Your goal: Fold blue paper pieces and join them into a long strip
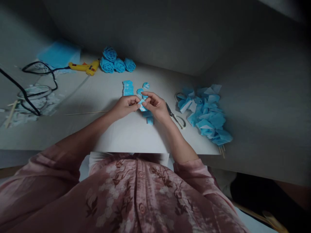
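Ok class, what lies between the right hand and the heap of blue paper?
A pair of scissors lies between the right hand and the heap of blue paper, as the head view shows.

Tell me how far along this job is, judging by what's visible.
Apparently done: four blue flowers, grouped beside the glue gun. In hand: a small blue piece, held between left hand and right hand. Seemingly left: loose pieces near the hands and a stick, bare where visible. The final number of flowers can't be told.
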`<action>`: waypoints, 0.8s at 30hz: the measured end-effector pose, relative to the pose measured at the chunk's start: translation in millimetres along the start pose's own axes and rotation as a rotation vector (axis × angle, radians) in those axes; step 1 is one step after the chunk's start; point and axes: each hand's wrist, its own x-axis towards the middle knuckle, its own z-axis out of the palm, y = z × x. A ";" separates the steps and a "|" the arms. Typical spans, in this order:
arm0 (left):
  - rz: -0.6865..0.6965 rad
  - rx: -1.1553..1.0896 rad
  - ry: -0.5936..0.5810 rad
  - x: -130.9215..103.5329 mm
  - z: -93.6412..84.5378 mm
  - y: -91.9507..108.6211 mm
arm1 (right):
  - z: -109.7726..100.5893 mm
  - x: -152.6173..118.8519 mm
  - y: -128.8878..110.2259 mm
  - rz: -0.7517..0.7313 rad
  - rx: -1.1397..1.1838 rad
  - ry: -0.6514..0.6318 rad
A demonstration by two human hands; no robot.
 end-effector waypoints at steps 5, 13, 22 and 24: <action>-0.025 -0.107 0.046 -0.1 -2.5 5.1 | -5.0 -1.6 -7.1 0.075 0.041 0.087; -0.027 -0.142 0.202 2.3 -7.7 8.2 | -4.1 -2.9 -13.8 0.199 0.102 0.013; 0.030 -0.137 0.254 3.7 -3.4 0.8 | 0.3 -1.1 -16.3 0.146 0.026 0.052; 0.077 -0.107 0.328 3.4 -2.1 -0.3 | 0.9 0.4 -13.9 0.119 0.023 0.110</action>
